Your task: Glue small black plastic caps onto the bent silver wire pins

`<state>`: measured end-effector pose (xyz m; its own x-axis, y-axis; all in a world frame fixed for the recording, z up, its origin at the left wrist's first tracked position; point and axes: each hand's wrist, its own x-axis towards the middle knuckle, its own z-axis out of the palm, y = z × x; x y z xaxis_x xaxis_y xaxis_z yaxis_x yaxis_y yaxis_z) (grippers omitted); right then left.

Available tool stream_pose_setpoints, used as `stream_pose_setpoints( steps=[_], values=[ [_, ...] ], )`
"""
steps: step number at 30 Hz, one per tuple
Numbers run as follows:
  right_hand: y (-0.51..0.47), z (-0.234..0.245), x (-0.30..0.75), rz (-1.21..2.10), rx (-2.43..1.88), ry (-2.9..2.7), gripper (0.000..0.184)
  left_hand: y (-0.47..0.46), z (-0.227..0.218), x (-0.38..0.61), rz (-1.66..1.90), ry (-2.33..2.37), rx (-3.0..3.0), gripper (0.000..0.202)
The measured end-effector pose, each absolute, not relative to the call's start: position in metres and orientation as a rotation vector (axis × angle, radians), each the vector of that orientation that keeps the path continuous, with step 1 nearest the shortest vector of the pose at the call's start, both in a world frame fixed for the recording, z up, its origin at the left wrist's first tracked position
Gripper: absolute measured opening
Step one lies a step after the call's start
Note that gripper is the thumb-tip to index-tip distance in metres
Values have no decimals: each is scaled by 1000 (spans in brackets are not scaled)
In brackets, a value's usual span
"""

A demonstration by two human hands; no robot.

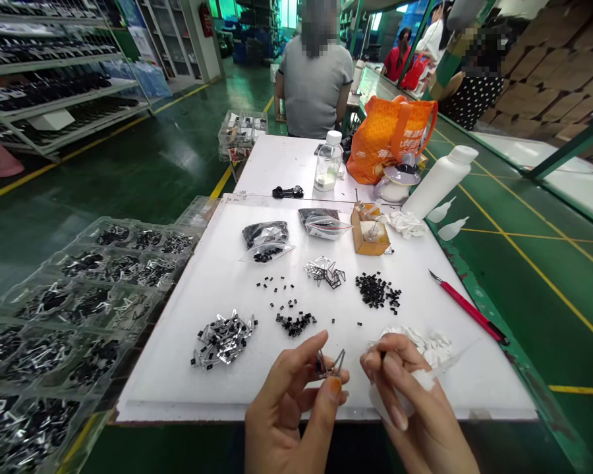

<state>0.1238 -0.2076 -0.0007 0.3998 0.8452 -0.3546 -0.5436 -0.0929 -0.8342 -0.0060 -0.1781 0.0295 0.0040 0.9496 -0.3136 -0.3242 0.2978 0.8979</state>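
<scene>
Pinched between the thumb and fingers of my left hand (301, 395) is a small V-shaped metal clip (340, 362) with a dark end piece. My right hand (410, 388) is closed beside it, a short gap away. A tiny black piece (383, 355) shows at its fingertips, and a translucent white dropper bottle (423, 379) lies across its palm, its thin tip pointing right. Beyond my hands lie a pile of metal clips with black ends (225, 339), loose black pieces (295, 323), more black pieces (375, 290) and bare metal clips (325, 271).
Plastic bags of black parts (267, 238) and a small wooden box (370, 234) stand farther back. A red craft knife (467, 306) lies at right near crumpled white tissue (432, 345). Compartment trays (96, 289) flank the left side. A white bottle (442, 181) leans beyond; a person (315, 79) sits ahead.
</scene>
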Motion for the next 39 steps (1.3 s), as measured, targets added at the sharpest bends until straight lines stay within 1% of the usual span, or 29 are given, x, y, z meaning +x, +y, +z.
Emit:
stream_pose_setpoints(
  steps=[4,9,14,17,28,39],
  values=[
    [-208,-2,115,1156,-1138,-332,20,-178,27,-5,1174,1107,757,26],
    [-206,-2,104,1078,-1173,-374,19,-178,23,-4,1230,1048,874,26],
    [-207,-2,106,1006,-1167,-511,10,-180,20,-5,1291,1076,1071,37],
    [-210,-5,110,1017,-1129,-635,4,-182,18,-4,1321,1100,1163,40],
    [-211,-10,117,1035,-1098,-774,12,-187,13,3,1491,1080,1381,44],
    [-208,-8,114,1014,-1074,-727,7,-186,13,3,1523,1089,1504,48]
  ],
)
